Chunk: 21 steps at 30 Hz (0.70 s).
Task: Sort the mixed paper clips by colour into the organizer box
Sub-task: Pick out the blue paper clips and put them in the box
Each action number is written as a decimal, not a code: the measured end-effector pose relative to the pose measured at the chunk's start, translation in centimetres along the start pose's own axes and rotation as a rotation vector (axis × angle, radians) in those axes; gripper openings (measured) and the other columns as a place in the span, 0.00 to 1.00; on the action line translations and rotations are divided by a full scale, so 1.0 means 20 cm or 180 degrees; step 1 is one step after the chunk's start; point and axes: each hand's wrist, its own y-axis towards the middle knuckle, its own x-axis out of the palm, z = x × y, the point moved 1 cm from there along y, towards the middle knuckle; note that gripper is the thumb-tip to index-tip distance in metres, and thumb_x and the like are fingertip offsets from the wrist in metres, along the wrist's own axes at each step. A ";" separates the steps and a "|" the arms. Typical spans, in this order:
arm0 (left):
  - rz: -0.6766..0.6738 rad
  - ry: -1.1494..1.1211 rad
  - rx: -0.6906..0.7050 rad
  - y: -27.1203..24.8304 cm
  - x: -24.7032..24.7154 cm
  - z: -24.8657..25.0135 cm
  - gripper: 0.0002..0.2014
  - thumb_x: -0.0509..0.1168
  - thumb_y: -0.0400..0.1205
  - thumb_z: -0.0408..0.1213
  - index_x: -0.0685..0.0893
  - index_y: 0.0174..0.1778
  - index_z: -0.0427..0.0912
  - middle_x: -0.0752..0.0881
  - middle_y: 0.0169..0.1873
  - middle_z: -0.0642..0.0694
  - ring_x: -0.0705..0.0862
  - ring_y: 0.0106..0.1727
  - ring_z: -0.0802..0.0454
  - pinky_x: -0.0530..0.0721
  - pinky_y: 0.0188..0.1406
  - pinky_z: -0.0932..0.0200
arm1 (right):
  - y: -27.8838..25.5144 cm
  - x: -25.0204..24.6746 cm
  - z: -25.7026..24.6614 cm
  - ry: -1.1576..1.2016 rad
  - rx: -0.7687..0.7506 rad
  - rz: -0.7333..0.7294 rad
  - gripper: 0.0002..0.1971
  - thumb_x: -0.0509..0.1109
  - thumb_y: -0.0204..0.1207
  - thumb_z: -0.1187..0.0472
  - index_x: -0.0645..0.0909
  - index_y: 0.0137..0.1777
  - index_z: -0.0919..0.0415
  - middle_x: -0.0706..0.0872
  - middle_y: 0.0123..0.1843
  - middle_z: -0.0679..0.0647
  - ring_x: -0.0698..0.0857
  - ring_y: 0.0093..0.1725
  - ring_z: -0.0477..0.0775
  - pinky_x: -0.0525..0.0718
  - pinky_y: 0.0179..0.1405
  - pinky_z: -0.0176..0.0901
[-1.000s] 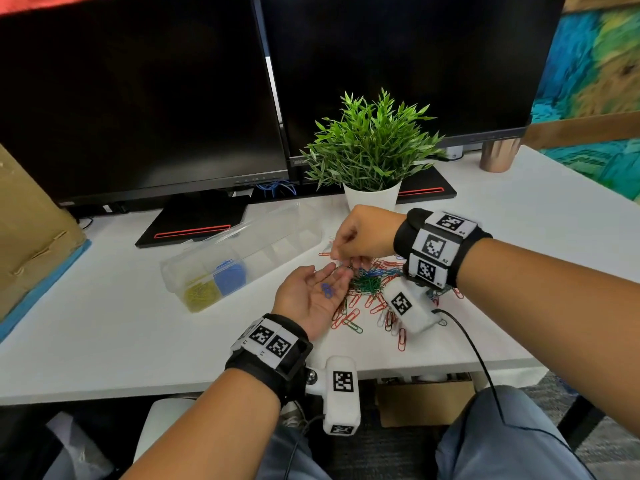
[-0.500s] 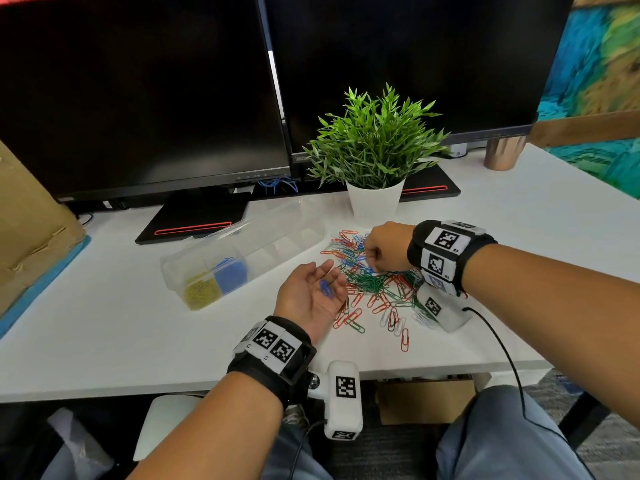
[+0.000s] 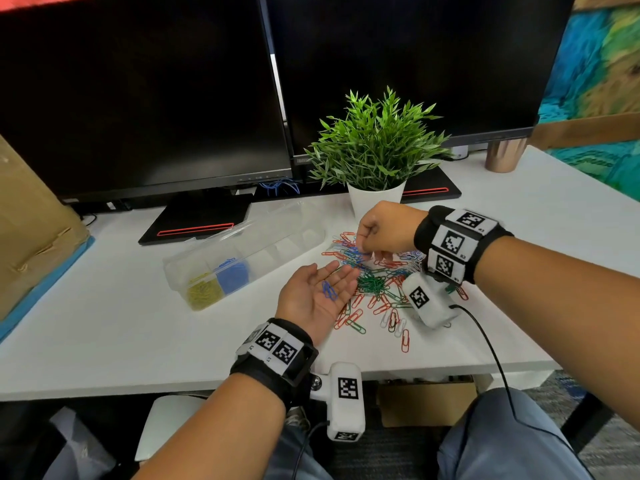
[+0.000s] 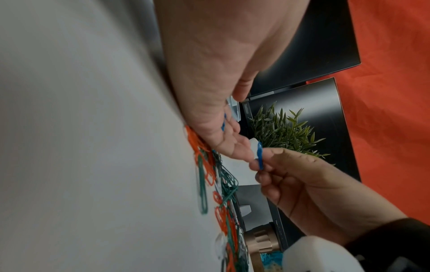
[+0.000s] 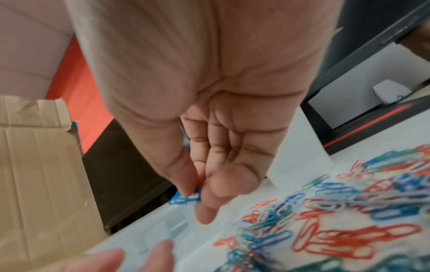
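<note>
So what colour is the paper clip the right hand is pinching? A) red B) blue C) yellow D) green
B: the right hand pinches a blue paper clip between thumb and fingertip, just above the open left hand, which already has blue clips lying on its palm.

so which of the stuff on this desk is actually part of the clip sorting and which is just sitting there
Part of the job:
- mixed pile of coloured paper clips
- clear plastic organizer box, yellow and blue clips in two compartments
- blue clips on the open left hand
- blue clip pinched by the right hand

Just lying about:
- green potted plant
- two black monitors
- copper cup
- cardboard box
</note>
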 end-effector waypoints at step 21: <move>0.0132 0.0271 -0.0325 0.00 -0.03 0.02 0.09 0.55 0.83 0.36 0.76 0.39 0.39 0.73 0.27 0.47 0.69 0.19 0.55 0.65 0.14 0.68 | -0.32 -0.08 0.17 -0.0766 0.0599 -0.0598 0.07 0.75 0.72 0.69 0.89 0.42 0.56 0.89 0.33 0.50 0.84 0.26 0.47 0.87 0.34 0.39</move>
